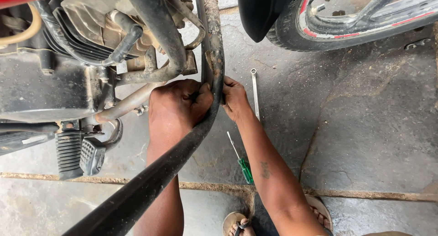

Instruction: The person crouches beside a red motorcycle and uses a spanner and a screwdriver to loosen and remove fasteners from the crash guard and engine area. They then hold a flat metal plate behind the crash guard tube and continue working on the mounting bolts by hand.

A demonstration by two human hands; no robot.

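I am looking down at a motorcycle engine [50, 76], the biggest thing here. It is filling the top left, dark and dusty, with cooling fins and pipes. A bent exhaust pipe [130, 101] is running out from under it toward the hands.

Next is the front wheel [346, 21] at the top right. Its black tyre is sitting on the wet, cracked concrete floor [374, 126], and the rim is showing a red stripe.

The black crash guard bar [207, 58] is coming down from the top middle, rusty near the top. It is curving at the hands and then running down to the bottom left edge. This bar is the thing I am working on.

My left hand [180, 103] is wrapping tight around the bend of the bar, with the fingers curled over it. My right hand [235, 99] is pressing on the other side of the same bend. Its fingers are going behind the bar, so I cannot tell if it is closing on it.

A ribbed footrest [68, 154] and a rubber-covered pedal [93, 154] are sticking out below the engine, just left of my left arm.

On the floor, a thin silver wrench [254, 94] is lying just beside my right hand. A screwdriver with a green handle [242, 160] is lying between my two forearms.

My sandals [237, 224] are peeking in at the bottom edge.
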